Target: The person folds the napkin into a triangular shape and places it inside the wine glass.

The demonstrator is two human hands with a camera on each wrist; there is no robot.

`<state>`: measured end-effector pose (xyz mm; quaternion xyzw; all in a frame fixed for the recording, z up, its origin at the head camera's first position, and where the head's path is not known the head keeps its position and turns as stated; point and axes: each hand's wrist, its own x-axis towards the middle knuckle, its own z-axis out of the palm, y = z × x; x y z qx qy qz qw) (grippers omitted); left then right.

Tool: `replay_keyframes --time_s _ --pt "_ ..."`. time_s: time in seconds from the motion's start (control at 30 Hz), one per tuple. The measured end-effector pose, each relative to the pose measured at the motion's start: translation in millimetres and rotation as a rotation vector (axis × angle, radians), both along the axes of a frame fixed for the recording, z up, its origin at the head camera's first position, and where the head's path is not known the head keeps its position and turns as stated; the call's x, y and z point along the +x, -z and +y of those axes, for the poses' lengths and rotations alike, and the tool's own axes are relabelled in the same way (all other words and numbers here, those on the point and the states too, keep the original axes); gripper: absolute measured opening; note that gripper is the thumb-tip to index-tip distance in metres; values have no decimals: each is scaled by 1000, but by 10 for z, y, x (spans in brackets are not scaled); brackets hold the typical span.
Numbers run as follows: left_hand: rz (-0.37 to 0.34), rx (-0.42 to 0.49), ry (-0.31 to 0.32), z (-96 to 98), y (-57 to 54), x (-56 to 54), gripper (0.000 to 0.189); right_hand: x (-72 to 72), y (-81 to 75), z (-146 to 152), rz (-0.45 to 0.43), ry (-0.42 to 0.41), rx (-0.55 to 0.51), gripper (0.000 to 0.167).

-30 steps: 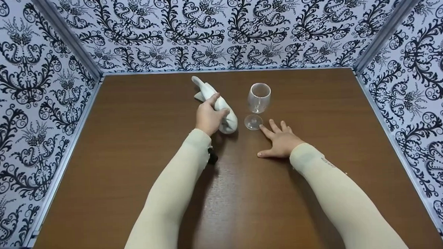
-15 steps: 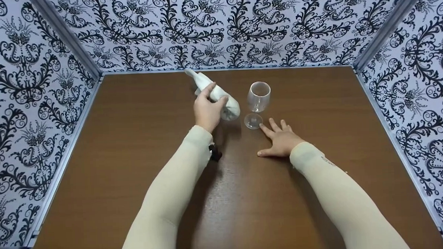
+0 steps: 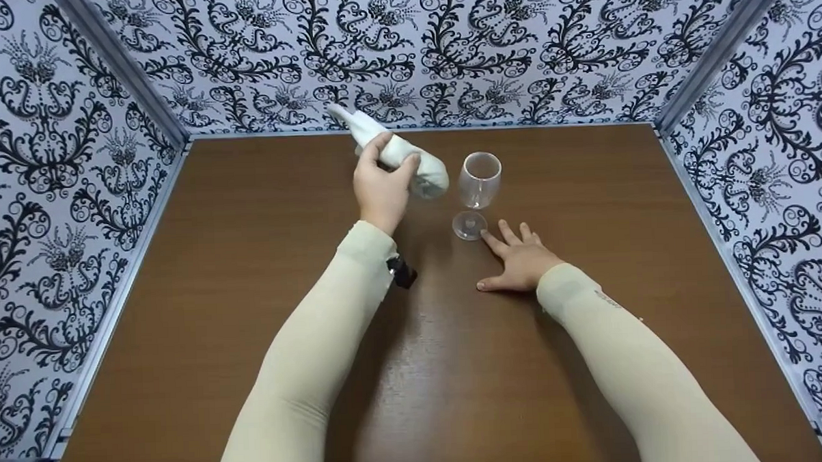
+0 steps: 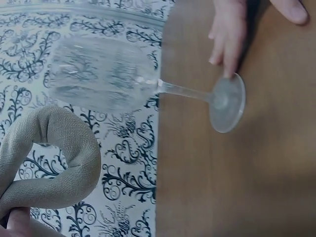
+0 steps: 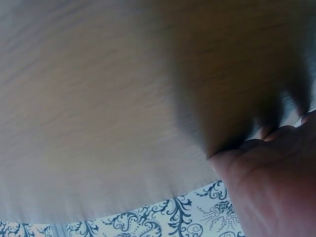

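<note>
My left hand grips a rolled white cloth napkin and holds it raised off the table. It slants, with a thin tail pointing to the far left and a rounded folded end toward the glass. In the left wrist view the napkin bends into a loop, with a fingertip at its lower edge. A clear wine glass stands upright just right of the napkin, apart from it. My right hand lies on the table with fingers spread, one fingertip at the rim of the glass's foot.
A brown wooden table lies under both hands. Walls with a black-and-white scroll pattern enclose its back and sides, joined by grey metal posts. A small dark device sits at the left wrist.
My left hand has lifted the napkin up off the table and away toward the back, tilting its folded end toward the glass. The right hand and the glass have stayed in place.
</note>
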<state>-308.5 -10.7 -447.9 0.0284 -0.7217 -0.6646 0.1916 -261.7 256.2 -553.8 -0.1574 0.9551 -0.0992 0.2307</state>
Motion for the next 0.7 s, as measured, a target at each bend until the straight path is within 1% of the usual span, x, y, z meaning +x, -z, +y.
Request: replay_keyframes --time_s 0.13,0.37,0.43,0.57,0.7 --pt "30 39 -14 48 -84 2 54 -17 25 4 -3 2 -3 116" --pt "88 92 -15 186 -247 12 55 -22 42 15 5 6 -4 116" --pt "92 105 -10 226 -280 7 55 -10 29 9 8 6 -14 116" --pt "88 154 18 309 -334 -5 56 5 14 -2 16 4 -18 115" --pt "88 183 32 395 -377 -2 56 -1 8 -10 11 4 -5 115"
